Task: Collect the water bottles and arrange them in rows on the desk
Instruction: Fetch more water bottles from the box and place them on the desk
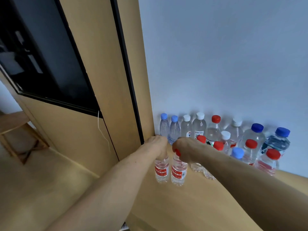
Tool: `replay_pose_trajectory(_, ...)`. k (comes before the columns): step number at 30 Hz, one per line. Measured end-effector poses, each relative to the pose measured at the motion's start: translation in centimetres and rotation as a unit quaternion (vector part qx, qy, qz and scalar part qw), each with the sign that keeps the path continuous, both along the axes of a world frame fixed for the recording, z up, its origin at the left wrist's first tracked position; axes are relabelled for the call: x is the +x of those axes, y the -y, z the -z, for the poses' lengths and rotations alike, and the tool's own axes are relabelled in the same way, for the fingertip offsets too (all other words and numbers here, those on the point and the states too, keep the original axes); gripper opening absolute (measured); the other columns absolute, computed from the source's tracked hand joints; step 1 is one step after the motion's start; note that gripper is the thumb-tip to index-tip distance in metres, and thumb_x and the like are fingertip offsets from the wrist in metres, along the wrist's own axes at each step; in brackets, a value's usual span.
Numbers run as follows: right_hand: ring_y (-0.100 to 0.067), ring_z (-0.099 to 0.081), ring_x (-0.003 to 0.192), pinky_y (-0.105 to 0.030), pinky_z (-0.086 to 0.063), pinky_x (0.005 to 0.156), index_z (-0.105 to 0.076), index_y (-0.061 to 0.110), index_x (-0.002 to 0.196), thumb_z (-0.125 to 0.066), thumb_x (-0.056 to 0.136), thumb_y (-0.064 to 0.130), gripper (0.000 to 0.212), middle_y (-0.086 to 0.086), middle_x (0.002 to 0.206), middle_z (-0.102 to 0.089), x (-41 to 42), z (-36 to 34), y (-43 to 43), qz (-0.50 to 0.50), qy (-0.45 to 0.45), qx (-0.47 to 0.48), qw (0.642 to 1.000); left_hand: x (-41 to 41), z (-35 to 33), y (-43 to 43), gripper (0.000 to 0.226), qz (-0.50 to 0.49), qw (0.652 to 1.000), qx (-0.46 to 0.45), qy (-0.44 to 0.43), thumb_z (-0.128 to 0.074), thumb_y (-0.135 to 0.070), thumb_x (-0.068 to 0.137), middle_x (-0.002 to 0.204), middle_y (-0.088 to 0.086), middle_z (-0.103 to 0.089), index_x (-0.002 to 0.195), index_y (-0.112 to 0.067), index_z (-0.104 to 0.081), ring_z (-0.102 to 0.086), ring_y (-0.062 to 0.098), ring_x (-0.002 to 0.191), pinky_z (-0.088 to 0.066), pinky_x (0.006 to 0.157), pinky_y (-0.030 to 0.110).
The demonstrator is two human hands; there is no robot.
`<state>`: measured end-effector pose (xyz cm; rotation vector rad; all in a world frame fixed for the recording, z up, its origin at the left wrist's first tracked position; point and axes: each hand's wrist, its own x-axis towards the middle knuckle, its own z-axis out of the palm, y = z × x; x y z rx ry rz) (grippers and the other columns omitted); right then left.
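Gripping from above, the left hand [157, 144] closes over the neck of the left bottle [161, 170], and the right hand [183, 150] holds the neck of the right bottle [178, 173]. At the left end of the desk [191, 205], in front of the back row [199, 125] along the wall [216, 64], both red-labelled bottles are upright and side by side, directly beneath their hands. Each hand is nearest its own bottle. Whether the bases touch the desk cannot be told. The right forearm covers part of the middle bottles. Only the right bottle's red cap [177, 152] peeks out.
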<state>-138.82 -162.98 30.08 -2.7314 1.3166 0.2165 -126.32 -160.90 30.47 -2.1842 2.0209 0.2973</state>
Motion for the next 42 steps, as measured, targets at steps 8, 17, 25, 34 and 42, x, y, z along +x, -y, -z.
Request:
replay_pose_trajectory(8,-0.025,-0.06,0.102,-0.028,-0.043,0.077,-0.063,0.014,0.118,-0.056,0.089,0.004,0.031,-0.006,0.115,-0.06,2.2,0.9,4.9,0.077,-0.003,0.003,0.997,2.0,1.6,7.3,0.009,0.102,0.995,-0.002,0.017,-0.059,-0.019,0.088,0.079,0.004,-0.048,0.084,-0.014,-0.053,-0.062,0.03,0.092,-0.045,0.068,0.032)
replay_pose_trajectory(17,-0.024,-0.063,0.099,-0.029,-0.048,0.081,-0.066,0.015,0.118,-0.059,0.088,0.005,0.032,-0.008,0.11,-0.067,4.5,1.3,7.4,0.187,-0.002,0.029,0.982,4.7,4.4,12.6,0.017,0.182,0.98,0.074,-0.024,-0.067,-0.024,0.08,0.089,0.007,-0.052,0.086,-0.016,-0.052,-0.058,0.025,0.08,-0.047,0.059,0.032)
replay_pose_trajectory(25,-0.025,-0.061,0.105,-0.029,-0.049,0.085,-0.065,0.016,0.119,-0.056,0.088,0.004,0.035,-0.007,0.116,-0.064,5.4,0.4,6.9,0.219,-0.011,0.05,0.975,4.5,4.1,13.9,0.044,0.256,0.959,0.12,-0.025,-0.074,-0.032,0.076,0.098,0.006,-0.067,0.113,-0.012,-0.064,-0.065,0.022,0.088,-0.057,0.075,0.033)
replay_pose_trajectory(34,-0.021,-0.061,0.105,-0.028,-0.051,0.088,-0.064,0.019,0.12,-0.069,0.084,0.011,0.038,-0.004,0.116,-0.065,5.5,0.0,8.0,0.202,-0.037,0.093,0.974,5.3,4.4,12.5,0.032,0.288,0.951,0.098,-0.053,-0.067,-0.03,0.083,0.099,0.003,-0.061,0.111,-0.016,-0.058,-0.06,0.023,0.094,-0.053,0.08,0.036)
replay_pose_trajectory(42,-0.024,-0.06,0.094,-0.024,-0.037,0.069,-0.064,0.015,0.112,-0.056,0.087,0.007,0.027,-0.006,0.107,-0.066,5.0,0.3,8.3,0.172,-0.055,0.075,0.981,4.1,0.1,17.5,0.067,0.235,0.947,0.215,-0.043,-0.071,-0.062,0.072,0.116,0.002,-0.066,0.118,-0.015,-0.063,-0.065,0.019,0.094,-0.056,0.081,0.031)
